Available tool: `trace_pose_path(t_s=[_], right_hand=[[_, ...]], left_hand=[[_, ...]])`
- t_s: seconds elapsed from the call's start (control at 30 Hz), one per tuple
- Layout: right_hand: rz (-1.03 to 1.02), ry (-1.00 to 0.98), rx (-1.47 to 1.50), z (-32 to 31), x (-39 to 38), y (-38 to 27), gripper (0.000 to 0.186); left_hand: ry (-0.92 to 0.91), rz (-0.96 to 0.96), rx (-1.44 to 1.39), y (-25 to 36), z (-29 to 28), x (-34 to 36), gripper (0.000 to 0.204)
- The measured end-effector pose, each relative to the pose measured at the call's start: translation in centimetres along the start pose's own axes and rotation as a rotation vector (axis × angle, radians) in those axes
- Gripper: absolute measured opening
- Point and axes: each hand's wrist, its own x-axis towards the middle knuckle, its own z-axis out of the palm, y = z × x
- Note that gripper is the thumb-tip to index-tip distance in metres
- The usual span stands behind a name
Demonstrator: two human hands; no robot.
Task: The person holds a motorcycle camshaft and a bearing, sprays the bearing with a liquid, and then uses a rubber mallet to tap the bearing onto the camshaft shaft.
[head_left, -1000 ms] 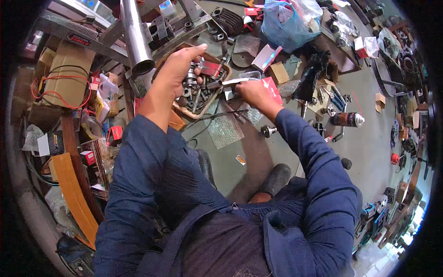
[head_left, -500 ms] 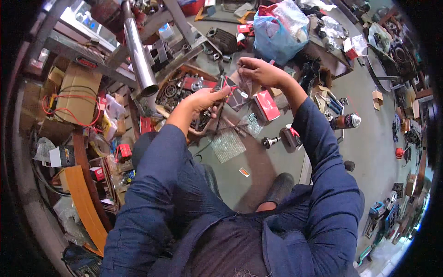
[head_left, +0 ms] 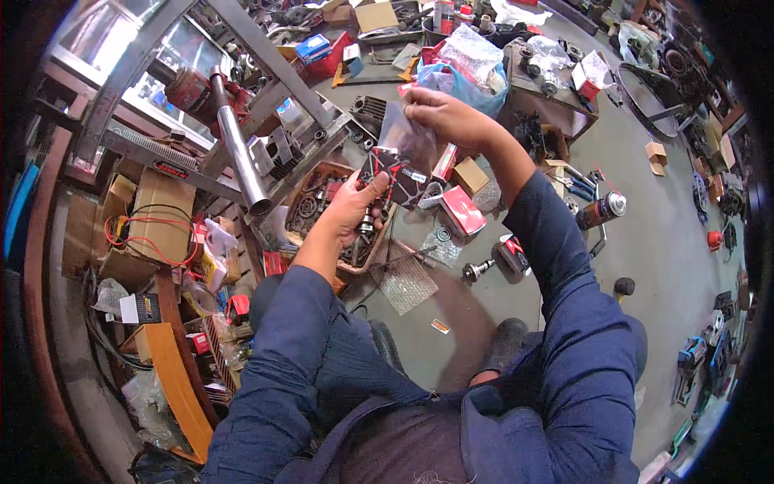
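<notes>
My left hand (head_left: pixel 353 211) is closed on a flat black box (head_left: pixel 407 192) with red and white markings, its thumb lying across the near side. Below the thumb a shiny metal shaft-like part (head_left: pixel 367 223) shows at the fingers, partly hidden by them. Farther away, my right hand (head_left: pixel 451 119) pinches a clear plastic bag (head_left: pixel 397 133) by its upper edge. The bag hangs just beyond the box. Under my left hand stands a tray of greasy metal parts (head_left: pixel 310 202).
Right of the tray lie a red and white box (head_left: pixel 462 211), bubble wrap (head_left: pixel 405 282) and a lobed metal shaft (head_left: pixel 477 270). A spray can (head_left: pixel 603 210) lies farther right. A steel frame with a chrome tube (head_left: pixel 242 161) rises at the left. A blue plastic bag (head_left: pixel 484 93) sits beyond.
The view has shifted, showing more of the far area. My right hand has drawn the plastic bag up and out from the box. The box and metal part in my left hand show more plainly.
</notes>
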Motion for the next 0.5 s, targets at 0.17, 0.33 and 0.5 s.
trace_pose_path(t_s=[0.17, 0.33, 0.5], right_hand=[[0.007, 0.257, 0.04, -1.2, -0.8, -3.2, 0.026], [-0.013, 0.345, 0.523, -3.5, -1.0, -4.4, 0.031], [-0.102, 0.298, 0.592, -4.5, -1.2, -5.6, 0.029]], left_hand=[[0.018, 0.06, -0.063, -0.6, -0.2, -0.2, 0.062], [-0.05, 0.166, -0.047, -0.9, -0.3, 0.1, 0.077], [-0.015, 0.066, 0.546, -1.0, -0.3, 0.8, 0.108]])
